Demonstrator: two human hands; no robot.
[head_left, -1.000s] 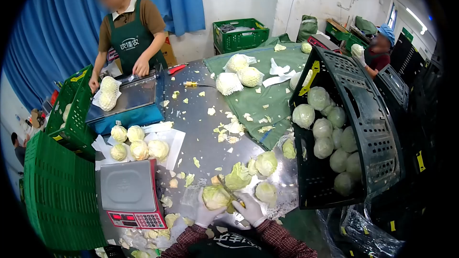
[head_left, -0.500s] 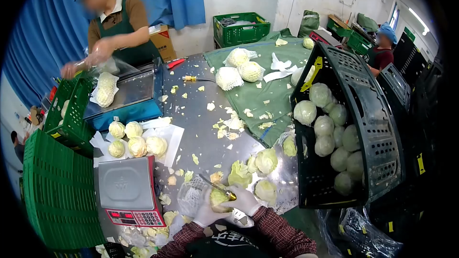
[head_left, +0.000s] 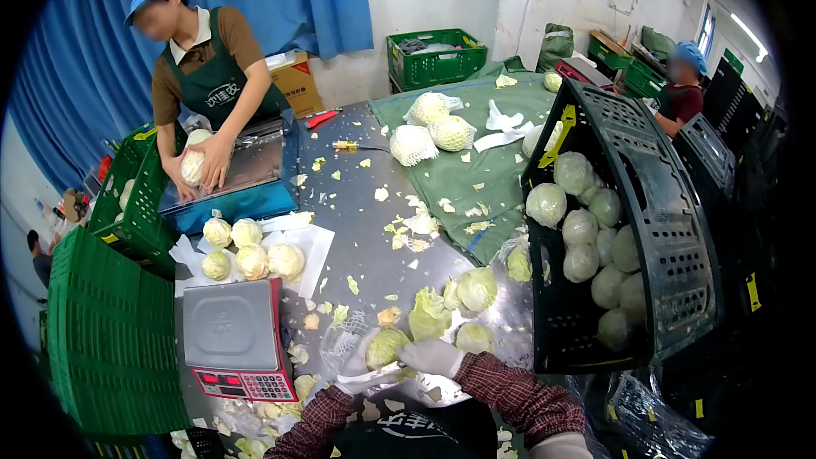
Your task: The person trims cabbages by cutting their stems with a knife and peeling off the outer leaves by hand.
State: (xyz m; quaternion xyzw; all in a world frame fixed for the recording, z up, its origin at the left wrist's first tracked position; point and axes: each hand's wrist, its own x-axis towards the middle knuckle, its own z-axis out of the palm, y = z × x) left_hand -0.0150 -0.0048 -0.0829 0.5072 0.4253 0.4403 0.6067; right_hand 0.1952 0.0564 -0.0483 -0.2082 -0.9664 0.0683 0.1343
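Note:
A trimmed green cabbage (head_left: 387, 348) sits low in front of my body, cupped by my gloved left hand (head_left: 360, 367). Against its right side is my gloved right hand (head_left: 432, 358), its fingers curled around the small knife, now mostly hidden by the hand. White foam netting (head_left: 343, 336) lies just beyond my left hand. Loose outer leaves (head_left: 427, 314) and two more cabbages, one (head_left: 477, 289) farther off and another (head_left: 473, 337) nearer, rest right of my hands.
A red-rimmed scale (head_left: 234, 331) and small cabbages on white paper (head_left: 314, 259) are at left. A black crate (head_left: 586, 357) of wrapped cabbages stands tilted at right. Netted cabbages (head_left: 450, 133) lie on green cloth (head_left: 425, 172). A co-worker (head_left: 208, 76) handles a cabbage at the wrapping machine (head_left: 242, 212).
The knife has dropped from above the cabbage and is largely out of sight. My right hand shifted slightly right. The co-worker's hands came down onto a cabbage on the machine.

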